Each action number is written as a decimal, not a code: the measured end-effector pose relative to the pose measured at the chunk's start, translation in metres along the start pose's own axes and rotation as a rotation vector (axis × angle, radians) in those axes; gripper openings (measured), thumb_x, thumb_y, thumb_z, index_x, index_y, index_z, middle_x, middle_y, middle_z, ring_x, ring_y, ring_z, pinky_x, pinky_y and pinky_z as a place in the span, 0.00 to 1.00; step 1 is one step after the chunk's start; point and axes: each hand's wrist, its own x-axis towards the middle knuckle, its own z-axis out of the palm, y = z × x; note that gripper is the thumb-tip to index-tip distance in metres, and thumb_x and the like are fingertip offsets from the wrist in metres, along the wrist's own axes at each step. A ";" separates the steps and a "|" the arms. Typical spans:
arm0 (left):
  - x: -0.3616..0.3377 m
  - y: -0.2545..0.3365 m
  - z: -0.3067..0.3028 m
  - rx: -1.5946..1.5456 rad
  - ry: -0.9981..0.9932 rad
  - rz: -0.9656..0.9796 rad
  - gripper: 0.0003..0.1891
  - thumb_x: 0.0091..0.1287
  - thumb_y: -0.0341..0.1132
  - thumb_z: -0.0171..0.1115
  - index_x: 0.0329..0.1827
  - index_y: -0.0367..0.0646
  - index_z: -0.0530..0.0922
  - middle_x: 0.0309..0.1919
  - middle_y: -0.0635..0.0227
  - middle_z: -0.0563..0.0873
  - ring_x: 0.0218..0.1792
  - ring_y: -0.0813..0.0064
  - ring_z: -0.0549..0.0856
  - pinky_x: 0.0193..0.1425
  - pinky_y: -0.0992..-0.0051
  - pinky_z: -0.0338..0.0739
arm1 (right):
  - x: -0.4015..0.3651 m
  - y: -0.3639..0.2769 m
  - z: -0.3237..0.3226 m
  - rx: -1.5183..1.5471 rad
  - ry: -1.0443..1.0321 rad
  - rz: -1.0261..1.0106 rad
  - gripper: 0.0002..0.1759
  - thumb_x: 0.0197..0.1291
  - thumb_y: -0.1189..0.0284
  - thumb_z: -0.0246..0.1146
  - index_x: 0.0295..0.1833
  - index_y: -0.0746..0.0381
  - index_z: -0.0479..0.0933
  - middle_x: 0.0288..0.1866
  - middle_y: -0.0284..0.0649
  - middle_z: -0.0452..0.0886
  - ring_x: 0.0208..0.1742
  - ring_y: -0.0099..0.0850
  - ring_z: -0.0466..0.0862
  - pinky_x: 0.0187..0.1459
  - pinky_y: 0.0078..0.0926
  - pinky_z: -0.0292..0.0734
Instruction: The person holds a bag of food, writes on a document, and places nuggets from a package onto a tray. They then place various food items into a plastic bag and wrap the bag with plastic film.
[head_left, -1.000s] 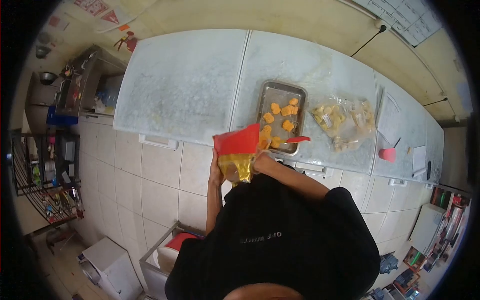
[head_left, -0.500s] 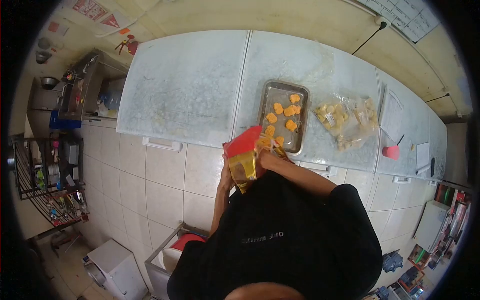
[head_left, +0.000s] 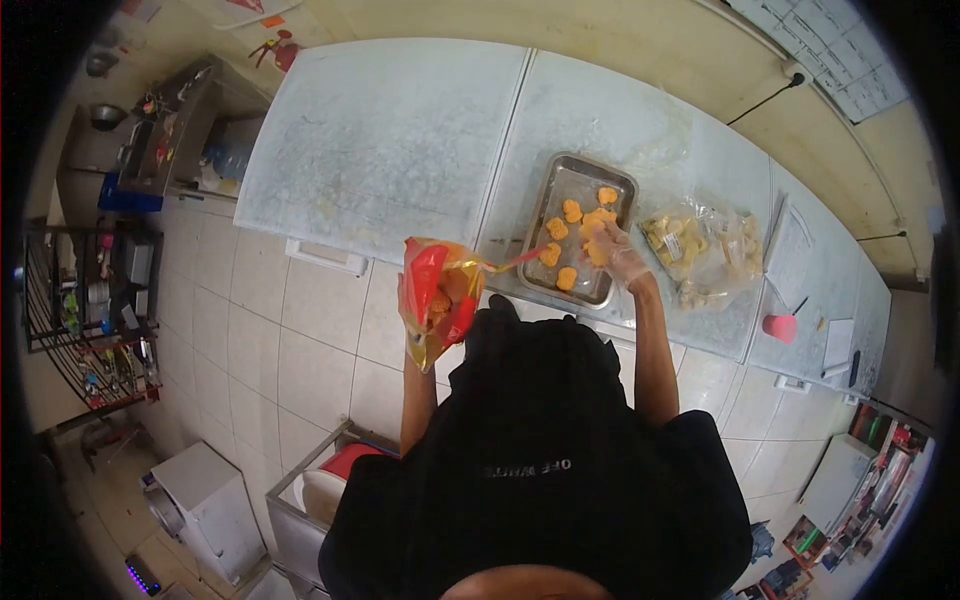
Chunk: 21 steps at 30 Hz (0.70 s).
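A red and gold bag [head_left: 432,298], its mouth open, shows orange breaded pieces inside. My left hand [head_left: 403,290] grips the bag's left side, mostly hidden behind it. A metal tray [head_left: 541,203] lies on the white worktop with several orange breaded pieces [head_left: 556,229] spread over it. Over the tray's right side, my right hand [head_left: 622,258], in a clear glove, closes its fingers around an orange piece [head_left: 594,250]. A thin red and gold strip of the bag stretches toward the tray.
Clear bags of pale yellow pieces [head_left: 735,245] lie right of the tray. Farther right are a pink cup [head_left: 779,327], papers and a pen. White handles [head_left: 326,257] stick out along the worktop's front. A metal-framed bin [head_left: 300,540] stands at the lower left.
My right hand has moved out of the bag to the tray, holding an orange piece. The bag and my left hand have shifted left. The camera view has shifted slightly.
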 end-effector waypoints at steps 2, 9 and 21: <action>-0.001 0.007 0.008 0.016 -0.001 0.038 0.26 0.72 0.51 0.44 0.63 0.41 0.68 0.54 0.61 0.79 0.52 0.66 0.81 0.55 0.67 0.78 | 0.006 0.049 -0.025 -0.296 0.120 -0.023 0.22 0.69 0.55 0.52 0.55 0.62 0.69 0.42 0.37 0.78 0.31 0.21 0.78 0.30 0.21 0.75; -0.005 0.008 0.013 0.043 0.024 0.033 0.24 0.73 0.47 0.44 0.64 0.40 0.68 0.54 0.61 0.79 0.51 0.66 0.82 0.53 0.67 0.80 | -0.092 -0.163 0.065 -0.141 -0.306 -0.380 0.08 0.59 0.75 0.61 0.43 0.66 0.78 0.39 0.46 0.83 0.42 0.36 0.84 0.45 0.30 0.78; -0.032 -0.050 -0.019 -0.211 0.072 -0.510 0.30 0.73 0.55 0.40 0.68 0.41 0.62 0.63 0.58 0.72 0.61 0.62 0.75 0.63 0.62 0.72 | -0.026 0.050 0.188 -0.661 -0.353 -0.438 0.17 0.52 0.70 0.64 0.48 0.61 0.75 0.52 0.43 0.77 0.54 0.35 0.76 0.54 0.27 0.72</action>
